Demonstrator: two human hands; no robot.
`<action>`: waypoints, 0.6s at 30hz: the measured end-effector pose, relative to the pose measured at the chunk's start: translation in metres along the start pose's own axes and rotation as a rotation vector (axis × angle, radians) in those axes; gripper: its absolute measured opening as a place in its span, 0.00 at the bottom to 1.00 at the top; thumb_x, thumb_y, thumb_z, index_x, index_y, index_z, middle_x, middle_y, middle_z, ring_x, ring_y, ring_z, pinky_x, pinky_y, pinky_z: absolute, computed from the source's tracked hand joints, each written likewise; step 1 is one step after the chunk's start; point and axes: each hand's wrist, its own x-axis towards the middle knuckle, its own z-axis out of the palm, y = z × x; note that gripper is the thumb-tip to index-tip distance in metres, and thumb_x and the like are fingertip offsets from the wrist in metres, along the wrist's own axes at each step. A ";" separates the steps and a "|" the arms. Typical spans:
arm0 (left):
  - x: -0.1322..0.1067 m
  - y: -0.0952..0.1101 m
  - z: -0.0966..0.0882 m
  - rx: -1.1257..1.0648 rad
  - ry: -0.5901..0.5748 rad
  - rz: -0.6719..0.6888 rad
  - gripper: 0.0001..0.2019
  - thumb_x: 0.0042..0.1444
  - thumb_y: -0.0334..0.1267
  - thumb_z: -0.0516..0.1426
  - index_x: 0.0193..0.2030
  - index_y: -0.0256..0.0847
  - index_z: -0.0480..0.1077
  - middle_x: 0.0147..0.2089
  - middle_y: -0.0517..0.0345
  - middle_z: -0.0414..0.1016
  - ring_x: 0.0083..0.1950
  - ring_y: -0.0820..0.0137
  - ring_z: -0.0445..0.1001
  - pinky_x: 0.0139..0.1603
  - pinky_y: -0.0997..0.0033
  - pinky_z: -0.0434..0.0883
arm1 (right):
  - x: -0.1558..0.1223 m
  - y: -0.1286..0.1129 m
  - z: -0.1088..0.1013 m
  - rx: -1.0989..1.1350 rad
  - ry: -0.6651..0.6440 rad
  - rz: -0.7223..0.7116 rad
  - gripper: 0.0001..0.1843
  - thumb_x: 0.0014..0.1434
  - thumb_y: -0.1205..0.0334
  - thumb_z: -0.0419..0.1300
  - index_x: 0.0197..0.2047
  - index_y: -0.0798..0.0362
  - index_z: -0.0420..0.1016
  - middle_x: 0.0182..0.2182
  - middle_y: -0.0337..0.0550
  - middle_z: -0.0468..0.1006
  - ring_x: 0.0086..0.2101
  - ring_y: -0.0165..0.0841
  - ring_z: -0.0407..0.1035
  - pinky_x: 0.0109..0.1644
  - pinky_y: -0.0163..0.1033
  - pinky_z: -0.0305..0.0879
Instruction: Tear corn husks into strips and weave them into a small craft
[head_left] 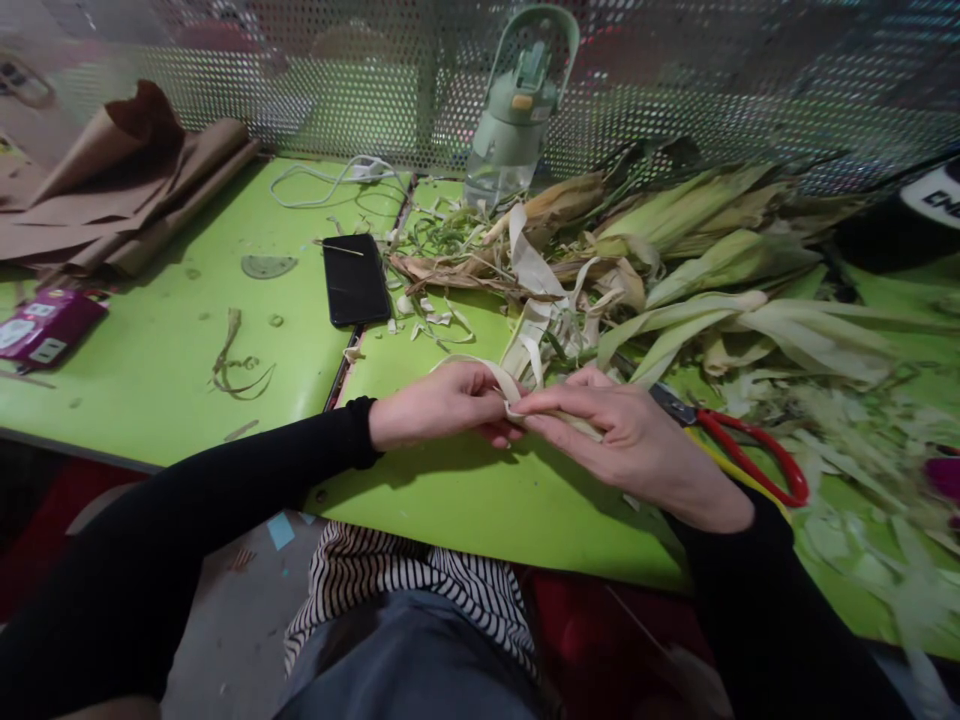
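Pale corn husk strips (533, 330) run into my hands over the green table. My left hand (457, 402) is closed on the strips, thumb against fingers. From the right, my right hand (626, 435) pinches the same strips, its fingertips nearly meeting the left thumb. A small fold or crossing shows between the fingertips; its exact shape is hidden by them. Just beyond lies a heap of corn husks (712, 240), some green, some dry and brown. Scissors with red handles (757, 450) rest beside my right wrist, their blades partly under husk.
A black phone (355, 280) lies left of the scraps. Behind it are a white cable (322, 185) and a green water bottle (510, 130) against a perforated metal screen (337, 80). Brown paper (127, 190) and a purple package (52, 325) occupy the far left. Husk shreds (862, 470) cover the right side.
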 end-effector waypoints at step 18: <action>-0.002 0.002 -0.002 -0.031 0.000 0.002 0.04 0.61 0.22 0.55 0.40 0.32 0.68 0.36 0.54 0.78 0.37 0.76 0.79 0.43 0.73 0.76 | 0.002 -0.002 0.002 -0.367 0.019 -0.062 0.09 0.64 0.64 0.54 0.35 0.52 0.76 0.23 0.37 0.78 0.24 0.32 0.67 0.42 0.44 0.59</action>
